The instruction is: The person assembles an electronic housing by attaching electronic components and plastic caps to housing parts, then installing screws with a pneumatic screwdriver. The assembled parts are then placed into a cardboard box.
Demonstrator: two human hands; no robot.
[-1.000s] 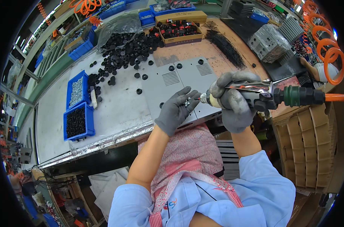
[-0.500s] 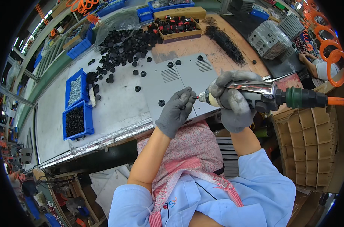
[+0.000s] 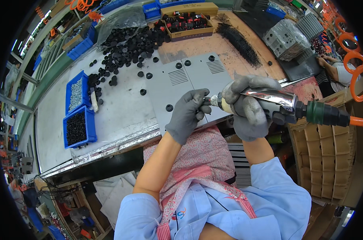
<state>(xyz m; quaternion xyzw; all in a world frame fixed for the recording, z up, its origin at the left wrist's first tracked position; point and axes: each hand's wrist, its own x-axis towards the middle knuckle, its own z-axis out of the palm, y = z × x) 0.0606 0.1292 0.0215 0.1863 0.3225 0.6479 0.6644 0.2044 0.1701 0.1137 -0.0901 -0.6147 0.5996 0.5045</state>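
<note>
My right hand [image 3: 251, 106] in a grey glove is wrapped round a silver air screwdriver [image 3: 271, 98], its tip pointing left. At that tip, the gloved fingers of my left hand [image 3: 186, 114] are pinched together; what sits between them is small, dark and mostly hidden. Both hands are above two grey metal panels [image 3: 159, 94] with vent slots, laid side by side at the table's front edge. Round black rubber feet [image 3: 169, 107] stand on the panels, mostly near their corners and edges.
Left of the panels are a blue bin of silver screws [image 3: 75, 96] and a blue bin of small black parts [image 3: 76, 128]. Behind lie a heap of black rubber feet [image 3: 129, 46] and a carton of red-and-black parts [image 3: 189, 30]. An orange air hose [image 3: 356, 121] trails right. Another person's arm [image 3: 329, 70] shows far right.
The screwdriver and my right hand have shifted slightly right and down. My left fingers have changed their pinch at the bit's tip. The view has shifted a little.
</note>
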